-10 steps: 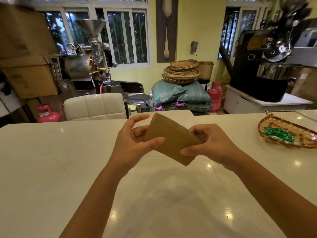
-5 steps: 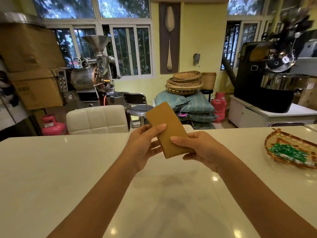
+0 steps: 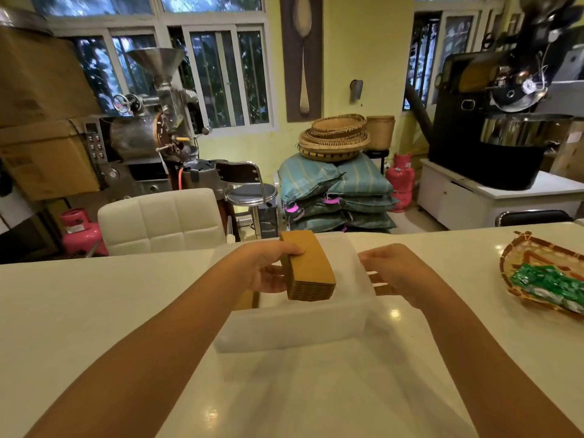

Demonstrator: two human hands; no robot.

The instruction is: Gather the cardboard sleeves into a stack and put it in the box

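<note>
A stack of brown cardboard sleeves [image 3: 308,268] is held on edge in my left hand [image 3: 268,267], thumb on top and fingers underneath. It hangs over the open top of a translucent white plastic box [image 3: 294,327] that stands in the middle of the white table. My right hand [image 3: 395,270] is at the box's right wall with its fingers spread, partly seen through the plastic. It holds nothing, and I cannot tell if it touches the wall.
A woven tray [image 3: 518,251] with green packets lies on the table at the right. Beyond the table's far edge stands a white padded chair [image 3: 158,219]. Behind are a black stool [image 3: 249,191], stacked sacks and coffee roasters.
My right hand has let go of the stack and moved right to the box's side. My left hand alone now carries the stack over the box, which has come into view.
</note>
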